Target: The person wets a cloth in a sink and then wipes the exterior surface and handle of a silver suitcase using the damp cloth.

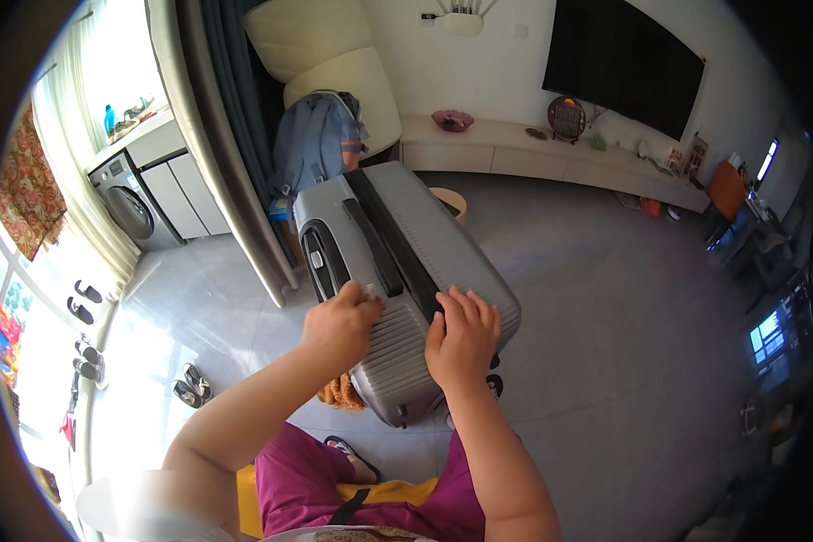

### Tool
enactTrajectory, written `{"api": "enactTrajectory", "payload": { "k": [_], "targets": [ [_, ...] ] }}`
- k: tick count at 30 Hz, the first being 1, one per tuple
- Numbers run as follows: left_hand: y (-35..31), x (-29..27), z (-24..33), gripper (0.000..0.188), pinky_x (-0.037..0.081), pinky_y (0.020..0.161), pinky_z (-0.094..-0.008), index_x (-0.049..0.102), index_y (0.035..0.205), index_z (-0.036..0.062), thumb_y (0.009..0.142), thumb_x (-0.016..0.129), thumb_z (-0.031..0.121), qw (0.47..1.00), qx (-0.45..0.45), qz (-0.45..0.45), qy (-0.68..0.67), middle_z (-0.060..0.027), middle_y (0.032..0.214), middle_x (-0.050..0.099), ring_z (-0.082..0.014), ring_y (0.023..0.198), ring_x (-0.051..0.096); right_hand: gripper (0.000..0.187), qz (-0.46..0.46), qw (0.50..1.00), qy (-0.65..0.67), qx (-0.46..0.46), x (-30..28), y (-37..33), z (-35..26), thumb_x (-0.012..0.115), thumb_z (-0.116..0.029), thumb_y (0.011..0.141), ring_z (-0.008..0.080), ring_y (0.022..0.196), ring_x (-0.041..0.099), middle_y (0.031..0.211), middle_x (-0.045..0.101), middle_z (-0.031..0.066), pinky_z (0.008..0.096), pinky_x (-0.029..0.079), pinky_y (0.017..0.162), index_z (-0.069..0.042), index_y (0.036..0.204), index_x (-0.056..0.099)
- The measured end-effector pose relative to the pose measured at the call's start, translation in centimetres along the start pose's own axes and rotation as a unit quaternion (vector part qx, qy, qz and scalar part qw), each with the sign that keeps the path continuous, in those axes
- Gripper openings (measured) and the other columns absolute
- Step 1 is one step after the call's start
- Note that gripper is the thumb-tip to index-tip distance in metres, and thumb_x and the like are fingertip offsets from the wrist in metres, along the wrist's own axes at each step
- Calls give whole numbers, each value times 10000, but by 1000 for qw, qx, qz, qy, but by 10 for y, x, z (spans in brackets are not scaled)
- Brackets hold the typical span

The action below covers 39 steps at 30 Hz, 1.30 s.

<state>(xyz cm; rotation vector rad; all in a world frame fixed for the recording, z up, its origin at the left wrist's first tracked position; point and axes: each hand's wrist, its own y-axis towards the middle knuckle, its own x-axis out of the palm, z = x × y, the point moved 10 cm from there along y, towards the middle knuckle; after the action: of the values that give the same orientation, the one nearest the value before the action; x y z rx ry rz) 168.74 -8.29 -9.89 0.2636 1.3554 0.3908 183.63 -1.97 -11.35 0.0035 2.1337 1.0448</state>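
A grey ribbed hard-shell suitcase (452,244) is in front of my knees, its long narrow side facing up. Along that side runs a black band (397,230) with a black carry handle (373,248) beside it. My left hand (343,323) is closed in a pinch just past the near end of the handle. A small pale bit shows at its fingertips, too small to name. My right hand (463,339) lies on the near right part of the case, its fingers stretched across the shell beside the black band and its thumb pointing forward.
A brown fluffy thing (341,394) shows beneath the case's near left corner. Black sandals (192,387) lie on the floor at left. Behind the case are a blue-grey backpack (321,140) and a round beige bin-like object (449,200). A low white cabinet (515,163) lines the wall.
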Motion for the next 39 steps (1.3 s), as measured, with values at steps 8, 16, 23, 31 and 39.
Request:
{"api": "enactTrajectory", "payload": {
  "k": [8, 16, 23, 31, 39],
  "targets": [
    [16, 9, 19, 212, 535, 665, -378, 714, 917, 124, 731, 644, 49, 997, 68, -39, 23, -42, 925, 578, -266, 774, 639, 278, 0, 1000, -8, 2, 4, -4, -11, 603, -151, 840, 305, 1180, 521, 1195, 635, 86, 546, 316, 1057, -78, 1101, 663],
    [10, 10, 27, 118, 542, 673, -368, 712, 884, 117, 784, 674, 66, 987, 126, -92, -26, -39, 948, 607, -250, 800, 650, 281, -4, 1000, -17, 2, 4, -3, -2, 595, -156, 849, 304, 1187, 519, 1206, 634, 82, 543, 312, 1061, -85, 1115, 652],
    [12, -57, 2, 128, 504, 654, -268, 694, 1000, 1, 895, 661, 67, 916, 94, 80, -381, -70, 949, 603, -148, 730, 606, 321, -2, 999, 20, -40, 1, -5, -12, 633, -278, 871, 309, 1174, 525, 1188, 636, 83, 529, 326, 1029, -81, 1125, 645],
    [3, -119, -28, 300, 498, 649, -245, 562, 1219, 49, 992, 555, 244, 551, -101, 180, -808, -59, 935, 619, -115, 740, 565, 889, -183, 903, 389, -3, 11, -61, -139, 723, -294, 844, 384, 1074, 563, 1215, 540, 258, 443, 442, 902, 77, 1457, 197],
    [-42, -99, -44, 418, 542, 727, -292, 483, 1284, 27, 989, 541, 317, 330, -172, 119, -921, -85, 950, 561, -152, 814, 579, 303, -226, 792, 535, 187, 55, -66, -134, 672, -18, 853, 172, 1070, 596, 1177, 597, 111, 282, 487, 874, -10, 1142, 580]
  ]
}}
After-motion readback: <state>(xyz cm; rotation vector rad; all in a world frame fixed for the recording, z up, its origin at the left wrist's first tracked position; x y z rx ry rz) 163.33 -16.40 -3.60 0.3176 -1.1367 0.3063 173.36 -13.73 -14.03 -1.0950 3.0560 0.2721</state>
